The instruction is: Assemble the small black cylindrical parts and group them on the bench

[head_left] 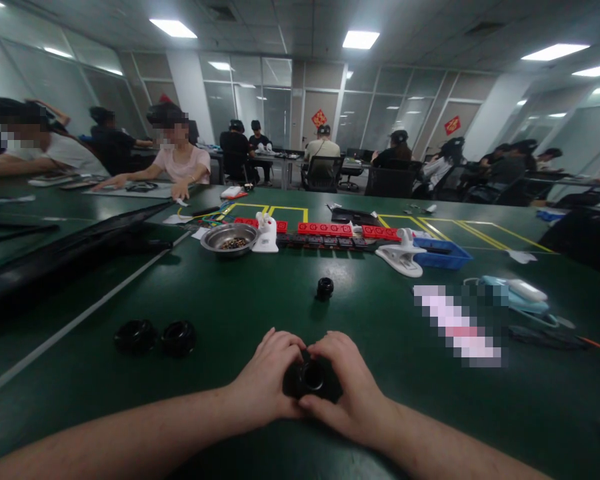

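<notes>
Close to the table's front edge, my left hand [273, 377] and my right hand [347, 387] curl around a black ring-shaped piece [313, 377] from both sides. It has a round hole facing up, and it looks like a small toy tyre. My fingers hide its outer edge. Straight ahead of my hands sits a smaller glossy black ring-shaped piece [325, 289]. To the left, two more black ring-shaped pieces, a wider one [135, 336] and its neighbour [179, 338], lie side by side on the green table [220, 300].
A metal bowl [229, 239] holds small parts. Beside it stand white stands [266, 233], red blocks [325, 229] and a blue tray [443, 255]. On the right lie a light-blue pouch [515, 297] and cables. A long black object [55, 250] stretches along the left. Several people sit beyond.
</notes>
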The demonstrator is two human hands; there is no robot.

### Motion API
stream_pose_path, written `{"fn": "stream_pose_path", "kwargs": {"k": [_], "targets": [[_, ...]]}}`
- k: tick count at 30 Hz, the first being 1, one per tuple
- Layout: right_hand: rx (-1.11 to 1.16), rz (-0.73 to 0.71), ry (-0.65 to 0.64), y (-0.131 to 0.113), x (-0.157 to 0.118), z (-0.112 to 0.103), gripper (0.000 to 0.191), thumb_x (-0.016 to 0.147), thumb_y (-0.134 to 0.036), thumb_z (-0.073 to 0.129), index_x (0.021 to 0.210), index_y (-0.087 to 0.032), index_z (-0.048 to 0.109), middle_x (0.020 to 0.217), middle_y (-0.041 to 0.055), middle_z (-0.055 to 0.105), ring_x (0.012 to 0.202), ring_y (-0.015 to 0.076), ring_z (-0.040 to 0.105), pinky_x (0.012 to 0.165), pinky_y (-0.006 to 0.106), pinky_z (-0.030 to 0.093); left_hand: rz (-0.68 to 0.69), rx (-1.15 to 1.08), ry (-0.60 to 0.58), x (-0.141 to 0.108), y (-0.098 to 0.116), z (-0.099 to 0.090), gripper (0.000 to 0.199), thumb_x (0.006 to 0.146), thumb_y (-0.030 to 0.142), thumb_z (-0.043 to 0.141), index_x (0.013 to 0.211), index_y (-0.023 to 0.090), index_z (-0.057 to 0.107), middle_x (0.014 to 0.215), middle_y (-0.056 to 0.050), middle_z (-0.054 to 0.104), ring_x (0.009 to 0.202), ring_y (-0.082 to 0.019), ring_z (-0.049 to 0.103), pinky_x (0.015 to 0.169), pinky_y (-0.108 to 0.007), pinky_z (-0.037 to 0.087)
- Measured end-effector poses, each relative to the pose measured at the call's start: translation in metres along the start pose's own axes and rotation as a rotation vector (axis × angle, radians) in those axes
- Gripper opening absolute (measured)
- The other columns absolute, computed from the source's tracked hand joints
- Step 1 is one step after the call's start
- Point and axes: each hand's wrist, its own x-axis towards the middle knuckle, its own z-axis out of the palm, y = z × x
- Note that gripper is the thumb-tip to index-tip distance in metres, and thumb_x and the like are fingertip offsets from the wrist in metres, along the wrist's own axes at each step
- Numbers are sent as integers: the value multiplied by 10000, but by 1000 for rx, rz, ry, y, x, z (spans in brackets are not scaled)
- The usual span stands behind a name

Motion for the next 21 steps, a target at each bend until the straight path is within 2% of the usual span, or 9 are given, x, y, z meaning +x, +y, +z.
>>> {"fn": "stream_pose_path", "kwargs": {"k": [2, 4, 7, 12, 15, 17, 21], "targets": [[43, -23, -34, -2, 1, -2, 390, 687, -218, 514, 1058, -194, 398, 932, 67, 544, 878, 219, 522, 836, 428, 397, 2, -2, -5, 0, 1, -1, 481, 487, 398, 724, 886, 200, 541, 1003, -41, 516, 996, -257, 468, 1012, -507, 179], [79, -58, -66, -3, 2, -5, 475, 660, -181, 462, 1125, -181, 363, 1010, 83, 533, 964, 232, 502, 912, 460, 344, 1, -12, -5, -1, 3, -2, 537, 501, 411, 717, 960, 201, 533, 1014, -44, 514, 1000, -260, 465, 1013, -506, 180], [76, -68, -74, -2, 1, -6, 565, 663, -209, 481, 1198, -173, 302, 1106, 99, 496, 1036, 250, 470, 959, 487, 286, -3, -26, -2, -1, 3, -2, 508, 515, 431, 712, 929, 198, 533, 1017, -44, 514, 997, -256, 466, 1011, -501, 190], [-11, 12, 31, 2, -1, 0, 544, 667, -378, 616, 1115, -175, 382, 1011, 104, 505, 925, 254, 497, 792, 424, 418, 8, 2, -3, 0, 0, -1, 409, 505, 433, 714, 766, 192, 511, 1006, -39, 513, 985, -246, 466, 1010, -501, 184], [-29, 51, 12, -1, 1, 0, 408, 666, -340, 625, 991, -185, 434, 875, 66, 539, 780, 216, 515, 690, 386, 441, 8, 12, -2, 0, 0, 0, 404, 505, 420, 711, 776, 194, 514, 992, -32, 513, 979, -242, 467, 1006, -502, 189], [-10, 36, -19, -3, 2, -2, 341, 683, -256, 564, 989, -188, 429, 870, 58, 548, 791, 210, 518, 739, 406, 428, 1, 12, -5, 0, 1, 0, 410, 508, 396, 708, 818, 197, 527, 989, -30, 514, 979, -242, 467, 1005, -503, 188], [29, -33, -76, -4, 1, -6, 502, 663, -205, 479, 1146, -172, 350, 1035, 84, 525, 977, 234, 493, 945, 483, 280, -2, -5, -15, 0, 1, -1, 465, 515, 378, 706, 902, 197, 522, 1015, -38, 511, 996, -247, 459, 1011, -505, 174]]}}
